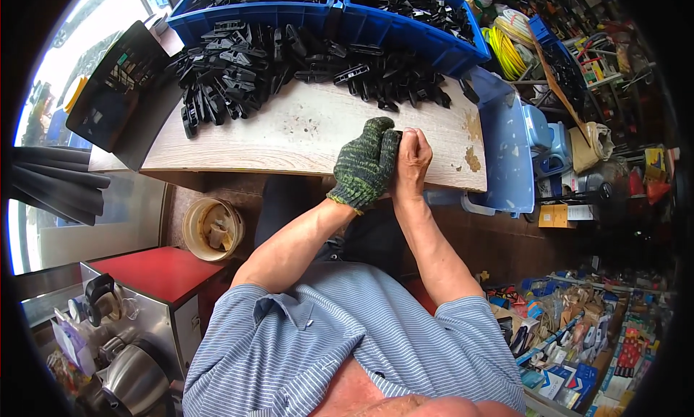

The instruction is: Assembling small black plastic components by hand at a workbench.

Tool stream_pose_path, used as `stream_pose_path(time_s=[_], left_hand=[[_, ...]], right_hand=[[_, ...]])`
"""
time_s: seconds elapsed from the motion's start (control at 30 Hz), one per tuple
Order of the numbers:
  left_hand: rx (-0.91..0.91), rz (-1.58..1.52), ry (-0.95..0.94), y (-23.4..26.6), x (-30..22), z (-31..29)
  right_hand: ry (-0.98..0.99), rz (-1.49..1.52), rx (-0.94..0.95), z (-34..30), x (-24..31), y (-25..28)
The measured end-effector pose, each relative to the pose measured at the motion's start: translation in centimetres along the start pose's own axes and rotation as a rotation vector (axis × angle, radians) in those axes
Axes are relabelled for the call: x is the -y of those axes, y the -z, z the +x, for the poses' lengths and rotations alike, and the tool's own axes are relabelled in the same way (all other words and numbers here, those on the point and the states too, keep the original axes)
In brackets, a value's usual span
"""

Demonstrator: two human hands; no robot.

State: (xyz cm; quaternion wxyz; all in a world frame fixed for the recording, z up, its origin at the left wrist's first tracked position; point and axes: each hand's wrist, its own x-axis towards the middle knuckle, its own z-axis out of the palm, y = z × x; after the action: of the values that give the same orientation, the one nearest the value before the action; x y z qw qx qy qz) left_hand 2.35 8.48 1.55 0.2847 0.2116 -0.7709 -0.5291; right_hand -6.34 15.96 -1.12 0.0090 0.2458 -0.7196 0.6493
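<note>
My left hand (363, 165), in a dark green knitted glove, is closed and held up against my right hand (413, 160) over the table's near edge. The bare right hand is also closed, its thumb on top. A small dark edge shows between the two hands; the rest of what they grip is hidden. Beyond them, a heap of black plastic clip-like parts (235, 63) lies on the left of the pale wooden tabletop (289, 128). A looser row of the same black parts (397, 81) stretches to the right.
Two blue crates (412, 34) full of black parts stand along the back. A dark panel (108, 92) leans at the left; a light blue bin (506, 139) adjoins the right edge. Below sit a round bucket (191, 233) and a red-topped cabinet (155, 272). Goods crowd the right.
</note>
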Motion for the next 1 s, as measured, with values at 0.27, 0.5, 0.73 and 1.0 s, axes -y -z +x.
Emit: stream_pose_path(time_s=[0.27, 0.5, 0.73, 1.0], left_hand=[[0.028, -0.003, -0.173, 1.4, 2.5, 1.1], [0.048, -0.073, -0.030, 2.4, 1.9, 1.3], [-0.079, 0.016, -0.005, -0.4, 0.7, 0.4], [-0.104, -0.118, -0.059, -0.4, 1.0, 0.0]], right_hand=[[-0.160, 0.018, -0.058, -0.1, -0.5, -0.1], [-0.043, -0.037, -0.045, -0.3, 0.6, -0.6], [0.140, -0.139, -0.085, 0.4, -0.3, 0.0], [-0.350, 0.290, -0.078, -0.7, 2.1, -0.2]])
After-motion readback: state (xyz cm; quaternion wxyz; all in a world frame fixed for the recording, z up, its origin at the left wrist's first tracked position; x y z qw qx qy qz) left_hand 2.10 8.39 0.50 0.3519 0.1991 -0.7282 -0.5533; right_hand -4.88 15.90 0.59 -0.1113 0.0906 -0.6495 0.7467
